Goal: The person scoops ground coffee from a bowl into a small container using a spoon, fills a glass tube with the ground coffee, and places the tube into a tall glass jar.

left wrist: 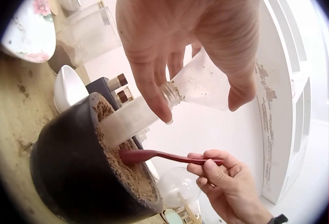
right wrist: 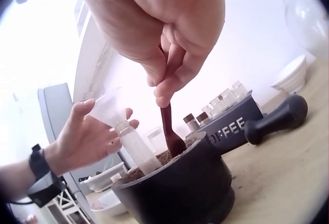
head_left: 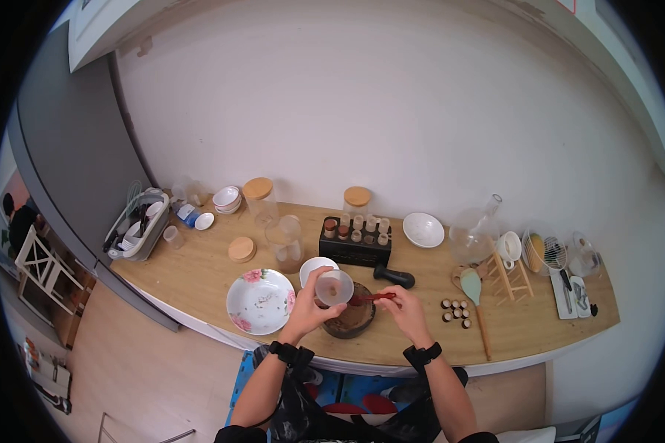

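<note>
From the head camera I see my left hand (head_left: pixel 308 306) wrapped around a clear plastic funnel (head_left: pixel 334 287), held over a dark mortar (head_left: pixel 351 319) at the front edge of the wooden counter (head_left: pixel 199 277). My right hand (head_left: pixel 403 308) pinches a slim red spoon (head_left: pixel 373 297), its tip at the mortar. A floral plate (head_left: pixel 260 300) sits just left, a black pestle (head_left: pixel 394 277) just behind.

On the left wrist view, my fingers (left wrist: pixel 154 93) curl round the funnel's neck (left wrist: pixel 172 94), which seats in a pale, frosted tube (left wrist: pixel 128 120) slanting down into the mortar (left wrist: pixel 72 167). The spoon's bowl (left wrist: pixel 134 156) lies on coarse brown powder (left wrist: pixel 131 172). I'd judge the tube should stay propped on the rim so the funnel doesn't wobble.

The right wrist view shows thumb and fingertips (right wrist: pixel 167 93) clamped on the spoon handle (right wrist: pixel 167 123), the bowl dug into the grounds (right wrist: pixel 164 157). The mortar's wall (right wrist: pixel 180 188) is matte and thick. Small, level scoops look wisest, since the funnel's neck is narrow.
</note>
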Available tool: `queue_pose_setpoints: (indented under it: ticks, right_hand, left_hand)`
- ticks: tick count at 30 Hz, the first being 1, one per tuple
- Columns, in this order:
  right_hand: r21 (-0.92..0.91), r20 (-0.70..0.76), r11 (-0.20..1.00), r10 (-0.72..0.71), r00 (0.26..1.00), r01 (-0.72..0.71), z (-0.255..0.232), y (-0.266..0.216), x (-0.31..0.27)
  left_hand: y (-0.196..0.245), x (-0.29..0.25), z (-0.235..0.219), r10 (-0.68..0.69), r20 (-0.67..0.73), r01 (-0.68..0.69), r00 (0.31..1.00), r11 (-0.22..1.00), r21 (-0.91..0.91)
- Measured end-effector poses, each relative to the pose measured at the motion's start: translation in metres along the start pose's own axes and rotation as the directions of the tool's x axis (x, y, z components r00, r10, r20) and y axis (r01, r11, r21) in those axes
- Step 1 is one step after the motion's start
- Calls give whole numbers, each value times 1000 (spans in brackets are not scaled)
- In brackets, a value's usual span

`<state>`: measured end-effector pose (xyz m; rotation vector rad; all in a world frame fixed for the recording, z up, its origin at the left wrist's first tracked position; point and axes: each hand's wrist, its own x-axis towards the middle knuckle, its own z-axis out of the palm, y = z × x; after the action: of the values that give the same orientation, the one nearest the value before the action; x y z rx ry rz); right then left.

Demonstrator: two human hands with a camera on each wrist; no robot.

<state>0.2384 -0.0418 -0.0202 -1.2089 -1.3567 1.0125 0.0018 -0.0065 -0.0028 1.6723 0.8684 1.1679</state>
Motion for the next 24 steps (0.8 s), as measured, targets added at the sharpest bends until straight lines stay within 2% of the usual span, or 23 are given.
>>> queue_pose_setpoints:
  ticks: [2, 3, 5, 9, 11, 13, 15, 17, 21, 23, 24]
  right_hand:
    - [-99, 18, 983, -151, 988, 152, 1, -6, 3]
    - [-99, 18, 984, -150, 989, 151, 1, -13, 4]
    - [-280, -2, 933, -238, 971, 228, 0, -29, 0]
    - [-354, -39, 902, -276, 960, 245, -3, -38, -7]
    - [-423, -109, 880, -286, 952, 215, -5, -38, -9]
    - [-468, -96, 857, -291, 952, 215, -6, -39, -10]
    - [-510, -83, 832, -298, 951, 216, -6, -40, -10]
    - [-574, -25, 779, -324, 946, 252, -3, -38, -8]
    - [-557, 7, 796, -283, 959, 239, -8, -31, 0]
    - [-432, 2, 896, -117, 993, 107, -13, -28, 3]
    - [-432, 3, 896, -117, 993, 107, -14, -25, 4]
  left_hand:
    - [2, 0, 0, -8, 0, 8, 1000, 1000, 5]
    - [4, 0, 0, -17, 0, 17, 1000, 1000, 11]
    - [1, 0, -1, -13, 2, 13, 1000, 1000, 17]
    - [3, -1, -1, -32, 5, 32, 999, 999, 27]
    - [4, -2, -1, -37, 2, 37, 999, 999, 18]
    - [8, -2, -1, -40, 3, 40, 999, 999, 13]
    - [14, -2, 0, -107, 16, 107, 994, 994, -18]
    - [8, -1, 1, -71, 11, 71, 997, 997, -7]
    - [10, -2, -1, -41, 10, 40, 999, 998, 38]
    - [9, -1, 0, -37, 6, 36, 999, 999, 36]
    - [9, -1, 0, -32, 1, 32, 999, 999, 34]
